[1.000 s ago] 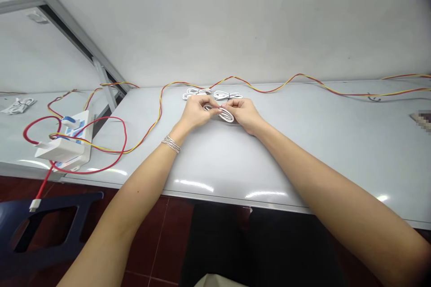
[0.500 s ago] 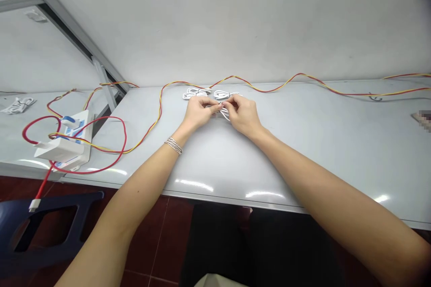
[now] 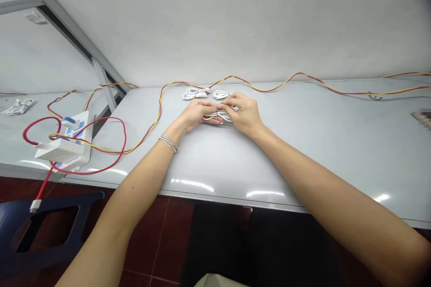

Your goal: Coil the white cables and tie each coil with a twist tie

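Between my hands is a coiled white cable (image 3: 224,117) with a dark tie around its middle. My left hand (image 3: 199,114) holds the coil from the left, some fingers beneath it and the thumb on top. My right hand (image 3: 243,110) pinches at the tie with thumb and index finger; its other fingers hide the coil's right end. Just beyond my hands lie two more tied white cable bundles, one to the left (image 3: 196,93) and another (image 3: 221,94) partly covered by my right hand.
A red and yellow twisted wire (image 3: 283,86) runs along the back of the grey table (image 3: 218,161). At left, a white power strip (image 3: 85,132) carries plugs and a red cable (image 3: 124,136). Another white bundle (image 3: 20,106) lies far left. A blue stool (image 3: 90,199) stands below.
My left hand has turned palm-up and shifted slightly, showing more of the white coil and its dark tie. My right hand stays pinched at nearly the same place.
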Demonstrator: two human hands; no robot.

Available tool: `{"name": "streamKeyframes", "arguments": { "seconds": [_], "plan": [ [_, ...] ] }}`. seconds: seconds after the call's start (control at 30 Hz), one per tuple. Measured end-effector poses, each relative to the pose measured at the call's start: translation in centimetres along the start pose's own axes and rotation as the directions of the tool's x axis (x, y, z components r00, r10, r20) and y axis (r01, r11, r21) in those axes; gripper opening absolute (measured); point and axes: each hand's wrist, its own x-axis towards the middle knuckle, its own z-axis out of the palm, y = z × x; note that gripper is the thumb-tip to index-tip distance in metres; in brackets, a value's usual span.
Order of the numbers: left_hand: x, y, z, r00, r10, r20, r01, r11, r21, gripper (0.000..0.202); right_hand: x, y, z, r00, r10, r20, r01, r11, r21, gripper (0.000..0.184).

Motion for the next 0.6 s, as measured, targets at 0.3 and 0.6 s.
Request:
{"name": "streamKeyframes", "arguments": {
  "seconds": [0.3, 0.6],
  "plan": [
    [-0.20, 0.34, 0.20, 0.998, -0.026, 0.065, 0.033, 0.995, -0.097, 0.012, 0.13, 0.07, 0.13, 0.998, -0.063, 0.017, 0.063, 0.997, -0.041, 0.021],
    [0.46, 0.02, 0.14, 0.999, -0.028, -0.037, 0.017, 0.965, -0.262, 0.011, 0.45, 0.81, -0.56, 0.984, -0.118, 0.134, 0.109, 0.991, 0.075, 0.037]
  ]
}}
